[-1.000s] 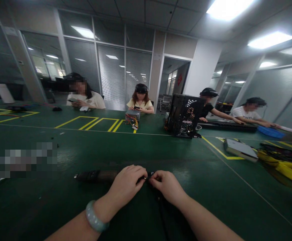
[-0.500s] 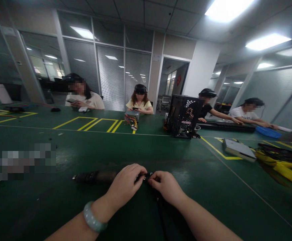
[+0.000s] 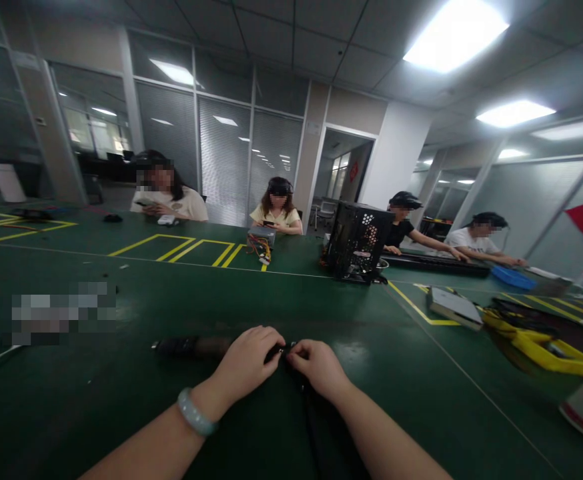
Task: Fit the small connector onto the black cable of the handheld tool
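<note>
On the green table before me lies a long dark cylindrical tool (image 3: 191,347) with a small metal tip pointing left. My left hand (image 3: 252,359), a pale bangle at its wrist, curls closed over the tool's right end. Close beside it my right hand (image 3: 319,363) is pinched at the end of a black cord (image 3: 307,413). The fingertips of both hands nearly meet around a small shiny dark part, mostly hidden by the fingers. From under my right hand the cord runs down toward the table's near edge.
A black computer case (image 3: 359,243) stands beyond my hands. A power supply with coloured wires (image 3: 261,237) is left of it. At the right are a flat grey box (image 3: 454,307) and a yellow tray (image 3: 554,353). Several people sit across the table.
The view has turned slightly right and up, so the surroundings shift left. Both hands keep the same closed pose around the tool end and cord, with hardly any movement.
</note>
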Available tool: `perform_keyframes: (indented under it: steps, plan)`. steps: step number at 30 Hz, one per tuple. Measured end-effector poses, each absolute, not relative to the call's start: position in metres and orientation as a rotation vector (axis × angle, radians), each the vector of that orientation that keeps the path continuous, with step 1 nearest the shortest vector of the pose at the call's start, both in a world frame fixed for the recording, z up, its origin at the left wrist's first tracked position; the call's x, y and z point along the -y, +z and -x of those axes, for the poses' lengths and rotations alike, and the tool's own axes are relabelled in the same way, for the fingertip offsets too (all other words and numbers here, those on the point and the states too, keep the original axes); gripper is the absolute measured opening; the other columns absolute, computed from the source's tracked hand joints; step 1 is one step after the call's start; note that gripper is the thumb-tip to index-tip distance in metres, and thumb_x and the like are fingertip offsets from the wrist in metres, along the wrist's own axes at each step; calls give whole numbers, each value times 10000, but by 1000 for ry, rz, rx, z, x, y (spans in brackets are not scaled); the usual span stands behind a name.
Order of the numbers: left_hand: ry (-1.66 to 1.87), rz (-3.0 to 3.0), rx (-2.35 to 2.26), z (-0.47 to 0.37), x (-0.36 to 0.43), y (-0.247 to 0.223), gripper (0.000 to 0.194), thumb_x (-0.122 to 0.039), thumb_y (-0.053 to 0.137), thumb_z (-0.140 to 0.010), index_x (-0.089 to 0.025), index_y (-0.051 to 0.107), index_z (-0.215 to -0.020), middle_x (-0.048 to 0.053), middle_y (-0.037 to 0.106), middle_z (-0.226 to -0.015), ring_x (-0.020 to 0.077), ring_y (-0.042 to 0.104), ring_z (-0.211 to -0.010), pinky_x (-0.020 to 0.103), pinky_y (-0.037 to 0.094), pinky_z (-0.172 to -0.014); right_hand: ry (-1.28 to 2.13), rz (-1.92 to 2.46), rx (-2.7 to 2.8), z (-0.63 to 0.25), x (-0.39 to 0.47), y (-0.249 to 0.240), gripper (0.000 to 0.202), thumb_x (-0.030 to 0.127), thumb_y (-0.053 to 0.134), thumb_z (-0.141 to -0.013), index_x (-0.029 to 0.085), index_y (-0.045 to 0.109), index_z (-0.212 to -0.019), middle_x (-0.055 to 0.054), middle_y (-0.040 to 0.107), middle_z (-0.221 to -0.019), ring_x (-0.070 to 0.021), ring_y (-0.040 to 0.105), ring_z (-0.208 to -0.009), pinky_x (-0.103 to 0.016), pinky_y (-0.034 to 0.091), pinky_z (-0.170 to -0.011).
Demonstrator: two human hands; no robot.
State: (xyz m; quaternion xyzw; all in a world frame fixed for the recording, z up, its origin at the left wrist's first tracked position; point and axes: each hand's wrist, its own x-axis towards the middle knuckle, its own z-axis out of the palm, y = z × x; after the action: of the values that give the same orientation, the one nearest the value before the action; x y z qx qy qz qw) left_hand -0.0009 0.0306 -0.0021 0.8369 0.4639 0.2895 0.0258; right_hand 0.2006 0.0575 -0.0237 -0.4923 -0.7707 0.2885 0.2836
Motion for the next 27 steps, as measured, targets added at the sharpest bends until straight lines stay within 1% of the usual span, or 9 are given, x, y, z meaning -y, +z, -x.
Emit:
perform_keyframes:
  steps: [4,16,27]
  plan:
    - [841,-2647,-1460,-1,-26,-3,152,-149,526,-840,-223,615,-939,20,635,-975,187,583,-920,342,431,-867,775,1344,2049,-199,-54,-22,155,328,627,-815,207,723,-820,-5,713,-776,-146,633,-697,-212,407,-630]
    - [811,-2672,-1471,-2,-22,-4,139,-199,523,-882,-217,630,-969,26,634,-1010,186,577,-935,338,430,-836,794,1375,2055,-200,-51,-18,199,358,617,-841,189,718,-858,-15,713,-800,-143,632,-707,-214,408,-621]
    - [832,-2695,-1373,-2,-21,1,156,-116,533,-861,-219,619,-942,11,608,-978,179,565,-947,341,420,-889,756,1377,2070,-200,-56,-27,201,360,611,-840,193,723,-848,-10,707,-784,-136,619,-688,-209,389,-598]
